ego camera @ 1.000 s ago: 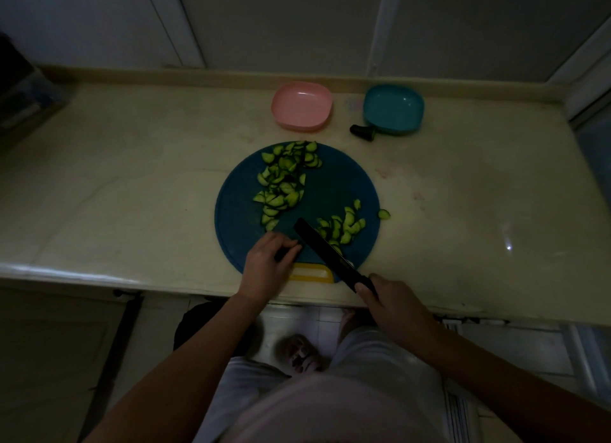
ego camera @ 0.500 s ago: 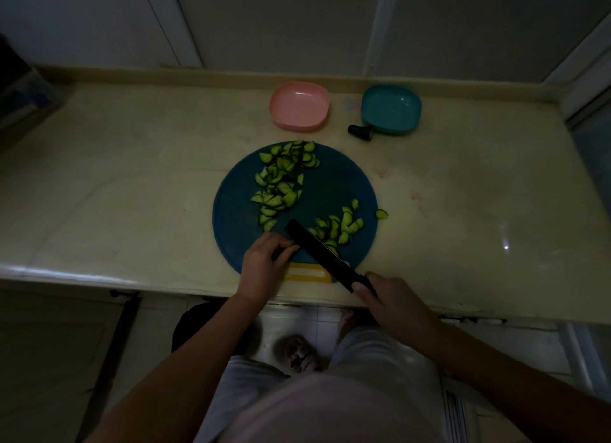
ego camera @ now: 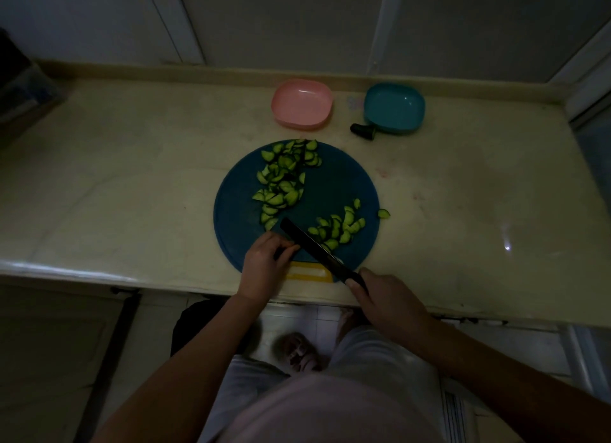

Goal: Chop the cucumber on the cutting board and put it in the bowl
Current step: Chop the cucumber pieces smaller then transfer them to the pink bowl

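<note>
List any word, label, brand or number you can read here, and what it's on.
No text can be read in this dim view.
On the counter, a faint pinkish mark between the pink bowl and the teal bowl: too blurred to read.
On the yellow tab at the cutting board near edge: a pale patch, no legible letters.
On the knife: no marking visible.

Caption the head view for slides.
Right hand holds black knife amid cucumber slices on blue cutting board; left hand pinches the uncut piece.
</note>
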A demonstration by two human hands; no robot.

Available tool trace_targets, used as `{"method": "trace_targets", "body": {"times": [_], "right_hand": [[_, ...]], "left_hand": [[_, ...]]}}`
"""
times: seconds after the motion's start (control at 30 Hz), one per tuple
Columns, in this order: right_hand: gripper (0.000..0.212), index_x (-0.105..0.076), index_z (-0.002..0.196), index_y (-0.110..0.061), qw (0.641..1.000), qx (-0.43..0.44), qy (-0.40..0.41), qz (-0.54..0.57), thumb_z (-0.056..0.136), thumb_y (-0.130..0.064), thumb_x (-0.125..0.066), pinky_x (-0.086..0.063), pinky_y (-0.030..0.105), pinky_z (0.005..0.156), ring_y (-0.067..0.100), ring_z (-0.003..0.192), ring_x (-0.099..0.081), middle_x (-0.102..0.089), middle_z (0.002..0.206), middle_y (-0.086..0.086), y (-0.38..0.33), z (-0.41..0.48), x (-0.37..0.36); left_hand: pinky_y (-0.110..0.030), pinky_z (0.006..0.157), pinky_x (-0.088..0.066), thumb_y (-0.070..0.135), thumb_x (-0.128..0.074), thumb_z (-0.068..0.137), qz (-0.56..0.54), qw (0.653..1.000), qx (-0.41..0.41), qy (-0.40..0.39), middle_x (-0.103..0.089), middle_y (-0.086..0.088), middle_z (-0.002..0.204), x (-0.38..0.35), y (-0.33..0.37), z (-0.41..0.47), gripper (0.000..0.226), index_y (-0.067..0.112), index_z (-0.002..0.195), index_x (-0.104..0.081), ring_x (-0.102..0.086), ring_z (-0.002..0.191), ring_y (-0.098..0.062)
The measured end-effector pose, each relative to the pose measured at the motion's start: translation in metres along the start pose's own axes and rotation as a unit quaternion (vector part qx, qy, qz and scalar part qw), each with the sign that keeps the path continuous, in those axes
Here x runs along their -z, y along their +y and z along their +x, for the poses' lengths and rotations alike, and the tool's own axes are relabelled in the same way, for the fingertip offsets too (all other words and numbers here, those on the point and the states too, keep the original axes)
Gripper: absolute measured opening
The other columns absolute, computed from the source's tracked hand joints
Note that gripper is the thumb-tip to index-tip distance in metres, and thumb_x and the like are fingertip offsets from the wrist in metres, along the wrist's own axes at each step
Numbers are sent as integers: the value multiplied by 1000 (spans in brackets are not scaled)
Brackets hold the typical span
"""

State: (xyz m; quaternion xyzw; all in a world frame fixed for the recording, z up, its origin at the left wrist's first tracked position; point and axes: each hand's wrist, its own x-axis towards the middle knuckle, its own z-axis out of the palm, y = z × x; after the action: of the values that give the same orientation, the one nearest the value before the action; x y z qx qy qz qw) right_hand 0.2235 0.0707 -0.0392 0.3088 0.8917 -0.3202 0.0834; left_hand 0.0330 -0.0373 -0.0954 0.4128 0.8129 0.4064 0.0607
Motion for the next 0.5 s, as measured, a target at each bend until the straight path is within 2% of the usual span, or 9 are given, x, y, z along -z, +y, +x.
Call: {"method": "trace_targets", "body": {"times": [0.13,0.23,0.37,0.5], "right_hand": [[39,-54,101,-6,1000,-2,2,-2,99,-38,-33,-35,32,57,26,73,-59,-65,85,15,-1,2,-1],[38,-54,100,-6,1000,-6,-2,3,99,-38,-33,-39,34,59,26,73,-59,-65,86,15,-3,4,-1],[37,-52,98,-6,1000,-13,-15,-8,99,-38,-32,-35,32,58,27,77,-58,-64,89,16,-5,7,-1],[38,-51,101,-6,999,-18,-18,-31,99,-38,-31,-35,32,59,29,80,-59,-64,92,16,-6,9,-1]], "left_hand": [[-3,63,-33,8,-75,74,-8,1000,26,-13,-57,-8,69,3,3,4,13,0,69,-66,-45,66,-3],[-5,58,-35,15,-77,74,-18,995,94,-38,-58,-1,67,8,7,11,15,5,69,-66,-48,60,-4],[-9,48,-37,25,-80,71,-12,978,180,-108,-59,7,55,17,10,24,22,13,63,-63,-53,51,-2],[-10,37,-34,25,-79,72,-60,938,276,-201,-54,7,37,27,15,38,29,6,61,-61,-45,32,0]]}}
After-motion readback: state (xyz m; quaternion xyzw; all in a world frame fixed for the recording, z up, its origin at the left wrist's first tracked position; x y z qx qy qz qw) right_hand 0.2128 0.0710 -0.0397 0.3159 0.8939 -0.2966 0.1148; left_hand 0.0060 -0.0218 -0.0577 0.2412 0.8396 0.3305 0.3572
